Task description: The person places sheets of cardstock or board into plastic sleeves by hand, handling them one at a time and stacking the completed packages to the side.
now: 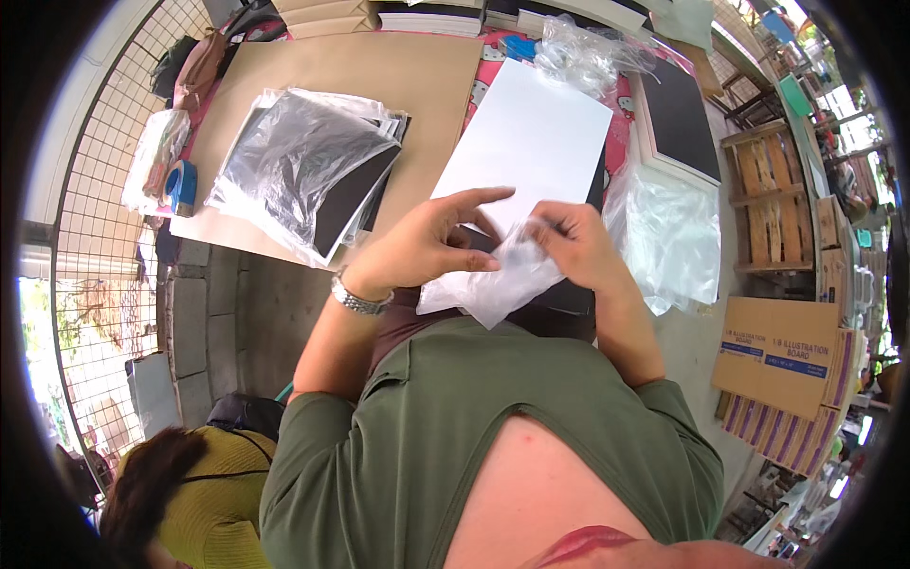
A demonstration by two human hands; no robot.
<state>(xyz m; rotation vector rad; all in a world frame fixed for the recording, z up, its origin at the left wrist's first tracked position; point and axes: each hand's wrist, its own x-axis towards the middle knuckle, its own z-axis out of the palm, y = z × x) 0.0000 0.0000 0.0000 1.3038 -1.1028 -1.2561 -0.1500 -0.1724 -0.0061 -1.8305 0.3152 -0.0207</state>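
Observation:
A clear, crumpled plastic bag [493,292] hangs at the near edge of the table, close to my body. My right hand [575,245] pinches its upper edge with closed fingers. Just left of it, my left hand [431,242] has its thumb and fingers spread apart, with the bag beside the fingertips. Whether those fingertips touch the film is hard to see. Beyond both hands lies a white board [531,133], with dark board showing along its right side and under the bag.
Black boards in plastic sleeves [313,171] lie on a brown sheet [417,71] at left, near a blue tape roll [180,187]. Loose plastic bags [664,232] drape over the right edge beside stacked boards [678,114]. Cardboard boxes [777,351] stand at right; another person [213,484] is at lower left.

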